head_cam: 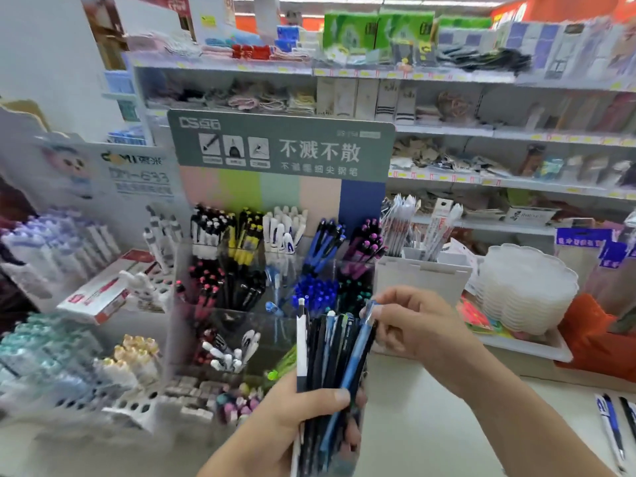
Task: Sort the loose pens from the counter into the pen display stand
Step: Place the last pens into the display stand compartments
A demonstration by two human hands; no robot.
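1. Your left hand [296, 407] grips a bundle of pens [330, 366] in front of the pen display stand [275, 270].
2. Your right hand [416, 325] pinches the light-blue pen [358, 352].
3. More loose pens [612, 428] wait right of the stand; sorting looks partway done.

A shop: stocked shelves [447, 77] with price tags behind pen display stand [275, 270].

bright, even light | motion blur (worst leftward) | edges warped
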